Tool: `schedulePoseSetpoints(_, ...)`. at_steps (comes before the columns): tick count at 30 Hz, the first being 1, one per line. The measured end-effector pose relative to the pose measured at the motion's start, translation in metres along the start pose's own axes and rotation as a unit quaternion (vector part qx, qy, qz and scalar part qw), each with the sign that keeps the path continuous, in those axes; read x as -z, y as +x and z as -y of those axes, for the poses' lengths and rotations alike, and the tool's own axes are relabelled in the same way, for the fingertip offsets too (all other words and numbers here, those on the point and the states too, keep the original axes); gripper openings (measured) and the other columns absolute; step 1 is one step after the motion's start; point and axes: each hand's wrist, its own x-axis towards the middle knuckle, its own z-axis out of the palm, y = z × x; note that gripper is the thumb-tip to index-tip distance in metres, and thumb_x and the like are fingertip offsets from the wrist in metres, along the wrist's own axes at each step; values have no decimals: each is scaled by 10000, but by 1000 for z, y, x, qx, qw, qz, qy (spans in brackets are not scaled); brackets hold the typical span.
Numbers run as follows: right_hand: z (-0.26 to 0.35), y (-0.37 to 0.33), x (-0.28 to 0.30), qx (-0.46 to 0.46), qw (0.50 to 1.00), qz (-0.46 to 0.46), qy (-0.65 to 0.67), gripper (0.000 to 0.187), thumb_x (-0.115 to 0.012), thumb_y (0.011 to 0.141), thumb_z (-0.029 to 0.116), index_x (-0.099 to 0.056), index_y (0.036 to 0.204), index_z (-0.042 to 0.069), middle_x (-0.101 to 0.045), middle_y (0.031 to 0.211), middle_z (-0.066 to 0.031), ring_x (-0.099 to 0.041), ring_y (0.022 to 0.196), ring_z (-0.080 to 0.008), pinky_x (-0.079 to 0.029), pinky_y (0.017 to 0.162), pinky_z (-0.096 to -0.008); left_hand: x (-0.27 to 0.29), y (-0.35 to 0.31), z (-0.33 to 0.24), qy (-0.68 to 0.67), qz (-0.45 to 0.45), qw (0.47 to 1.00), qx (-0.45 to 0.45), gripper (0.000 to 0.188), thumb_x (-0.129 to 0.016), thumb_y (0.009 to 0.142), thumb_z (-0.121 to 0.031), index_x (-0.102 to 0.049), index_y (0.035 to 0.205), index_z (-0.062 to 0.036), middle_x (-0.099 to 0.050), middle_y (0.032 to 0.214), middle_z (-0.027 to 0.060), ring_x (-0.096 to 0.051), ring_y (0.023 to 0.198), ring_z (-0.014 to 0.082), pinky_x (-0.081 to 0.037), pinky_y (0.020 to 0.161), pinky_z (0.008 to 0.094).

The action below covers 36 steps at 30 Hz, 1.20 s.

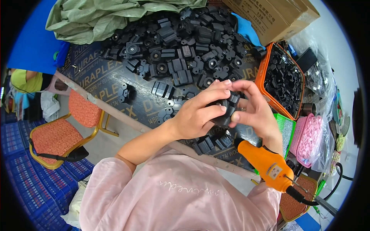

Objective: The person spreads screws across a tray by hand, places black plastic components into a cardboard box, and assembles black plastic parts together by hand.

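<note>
Orange pwr tool (266,163) hides some table (140,86) nr R hand (256,109)

Bright, fairly even light fills the scene, laying a pale sheen on the dark tabletop (111,75) and glints on the clear plastic (323,156), while the held black part (222,118) loses detail in its darkest areas. The fisheye bends straight edges toward a black rim, where background detail softens.

Head-worn fisheye looks steeply down; hands (197,117) close below
</note>
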Motion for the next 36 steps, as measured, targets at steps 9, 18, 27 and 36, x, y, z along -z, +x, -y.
schedulePoseSetpoints(9, -64, 0, 27, 21, 977, -4, 212, 713, -639, 660, -25, -319, 1297, -3, -474, 1190, -81, -514, 1054, -182, -438, 863, -285, -12, -8, -19, 212, 193, 941, 180, 593, -695, 627, -54, -423, 1153, -92, -357, 1346, 105, -169, 1314, 355, -57, 1001, 624)
schedulePoseSetpoints(18, -71, -7, 45, 78, 831, 34, -550, 565, -714, 664, 242, -503, 1159, 70, -526, 1024, -133, -470, 990, -295, -403, 850, -341, 9, -5, 42, 478, 343, 783, 201, 519, -698, 649, -237, -495, 1087, -48, -520, 1033, 88, -422, 1047, 274, -329, 829, 374)
schedulePoseSetpoints(27, -7, -9, 102, 88, 752, -329, -564, 208, -653, 723, 109, -625, 915, 35, -599, 822, -110, -596, 732, -255, -473, 647, -319, 25, 3, 30, 155, 93, 908, 378, 359, -684, 631, -128, -493, 917, -26, -537, 1022, 118, -505, 988, 308, -413, 819, 387)
schedulePoseSetpoints(36, -31, -13, 153, 82, 625, -418, -654, 169, -611, 778, 139, -611, 928, 63, -569, 842, -135, -587, 720, -269, -462, 639, -341, 29, 13, -12, -455, -86, 731, 501, 503, -691, 731, -51, -406, 1142, -5, -543, 1030, 150, -615, 849, 267, -525, 738, 341)
